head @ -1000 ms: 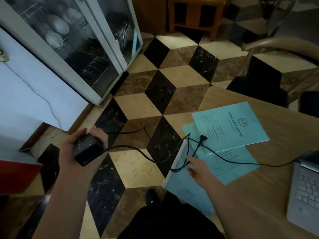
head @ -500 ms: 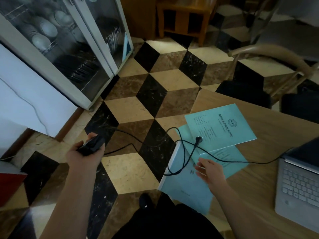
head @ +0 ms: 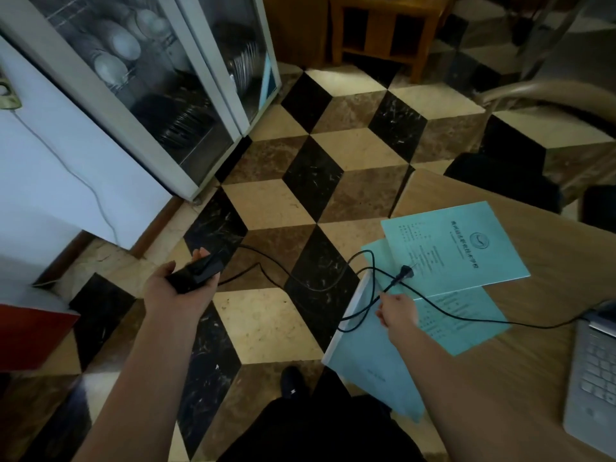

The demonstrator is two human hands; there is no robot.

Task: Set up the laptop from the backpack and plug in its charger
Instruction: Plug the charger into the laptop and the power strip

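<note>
My left hand grips the black charger brick out over the floor, left of the table. Its black cable sags from the brick across to the table. My right hand pinches that cable just behind the wall plug, which lies on the top teal booklet. A thinner stretch of cable runs right along the table to the open silver laptop at the right edge. No backpack is in view.
Several teal booklets overhang the wooden table's left edge. A glass-door dish cabinet and a white appliance stand at left. A chair is at the far right. Patterned tile floor lies between.
My left hand lowered the brick and turned it flatter. My right hand went from resting flat on the booklets to pinching the cable near the plug; the cable loops shifted.
</note>
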